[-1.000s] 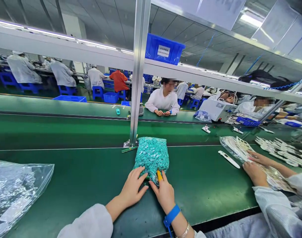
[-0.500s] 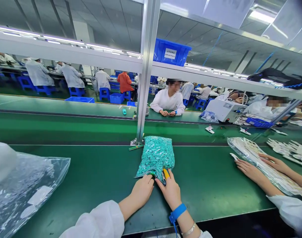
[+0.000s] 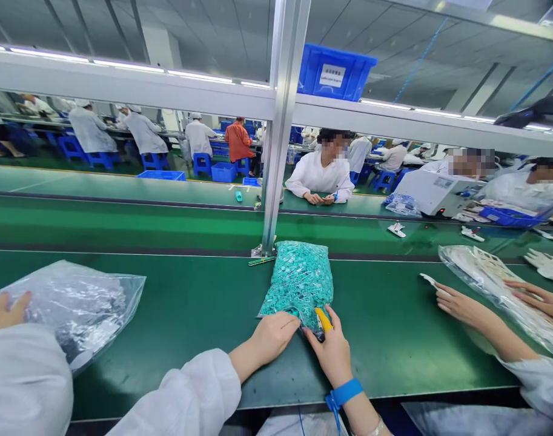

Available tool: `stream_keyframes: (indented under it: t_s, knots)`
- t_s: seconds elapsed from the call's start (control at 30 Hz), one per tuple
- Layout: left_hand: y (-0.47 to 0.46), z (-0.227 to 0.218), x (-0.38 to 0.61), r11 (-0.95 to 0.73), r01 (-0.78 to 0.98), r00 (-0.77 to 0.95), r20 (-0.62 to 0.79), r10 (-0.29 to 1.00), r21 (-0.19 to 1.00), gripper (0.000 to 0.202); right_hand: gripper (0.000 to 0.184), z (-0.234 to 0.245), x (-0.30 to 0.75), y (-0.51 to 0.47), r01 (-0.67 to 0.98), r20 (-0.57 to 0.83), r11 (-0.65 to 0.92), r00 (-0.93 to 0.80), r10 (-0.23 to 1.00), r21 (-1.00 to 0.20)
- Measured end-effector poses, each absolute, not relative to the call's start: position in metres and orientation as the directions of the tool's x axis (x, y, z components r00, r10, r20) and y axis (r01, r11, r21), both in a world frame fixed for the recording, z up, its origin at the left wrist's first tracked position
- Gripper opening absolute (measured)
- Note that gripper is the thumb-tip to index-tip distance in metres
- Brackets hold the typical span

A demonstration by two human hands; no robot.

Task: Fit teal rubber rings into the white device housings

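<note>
A clear plastic bag [image 3: 301,275] full of small turquoise parts lies on the green bench in front of me. My left hand [image 3: 275,336] is closed at its near edge, the fingers pinching the plastic. Beside it, my right hand [image 3: 333,354] is closed around a yellow-handled tool [image 3: 323,319] at the bag's near right corner. The tool's working end is hidden, so I cannot tell its exact kind. A blue wrist strap [image 3: 344,394] with a cord circles my right wrist.
On the left, a co-worker's hand [image 3: 6,310] rests by a clear bag [image 3: 83,303]. On the right, another person's hands [image 3: 460,306] are at a bag of white parts [image 3: 494,290]. A metal post [image 3: 278,133] stands beyond the turquoise bag, before the belt [image 3: 122,224].
The view has shifted, moving the scene rightward. My hands stay at the bag's near edge. The co-worker's hand on the left has come into sight.
</note>
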State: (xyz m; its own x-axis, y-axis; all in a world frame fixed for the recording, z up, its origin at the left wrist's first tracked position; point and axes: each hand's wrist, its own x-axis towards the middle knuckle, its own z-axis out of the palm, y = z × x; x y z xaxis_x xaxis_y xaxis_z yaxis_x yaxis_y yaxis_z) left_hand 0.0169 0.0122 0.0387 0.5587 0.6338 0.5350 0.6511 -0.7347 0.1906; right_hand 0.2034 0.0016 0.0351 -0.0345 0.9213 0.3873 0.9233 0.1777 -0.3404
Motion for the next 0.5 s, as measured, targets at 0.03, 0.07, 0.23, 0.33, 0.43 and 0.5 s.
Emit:
stream_keyframes:
  t_s: [0.03, 0.07, 0.23, 0.33, 0.43, 0.5]
  knots:
    - [0.016, 0.040, 0.019, -0.735, 0.650, 0.552, 0.546, 0.630, 0.191, 0.030, 0.038, 0.036, 0.204, 0.002, 0.920, 0.389, 0.182, -0.036, 0.920, -0.346]
    - [0.020, 0.041, 0.022, -0.732, 0.654, 0.542, 0.555, 0.631, 0.193, 0.030, 0.038, 0.036, 0.204, 0.002, 0.917, 0.395, 0.189, -0.037, 0.918, -0.352]
    - [0.035, 0.043, 0.031, -0.650, 0.722, 0.424, 0.591, 0.687, 0.237, 0.030, 0.036, 0.038, 0.206, 0.003, 0.880, 0.445, 0.259, -0.061, 0.893, -0.399]
    - [0.039, 0.047, 0.033, -0.628, 0.740, 0.383, 0.616, 0.688, 0.240, 0.029, 0.037, 0.043, 0.207, 0.004, 0.857, 0.465, 0.299, -0.080, 0.882, -0.420]
    - [0.038, 0.048, 0.032, -0.679, 0.712, 0.447, 0.632, 0.634, 0.179, 0.027, 0.038, 0.053, 0.208, 0.008, 0.839, 0.479, 0.336, -0.105, 0.872, -0.428]
    - [0.036, 0.048, 0.029, -0.710, 0.692, 0.488, 0.639, 0.594, 0.132, 0.024, 0.038, 0.064, 0.209, 0.014, 0.834, 0.482, 0.355, -0.125, 0.867, -0.422]
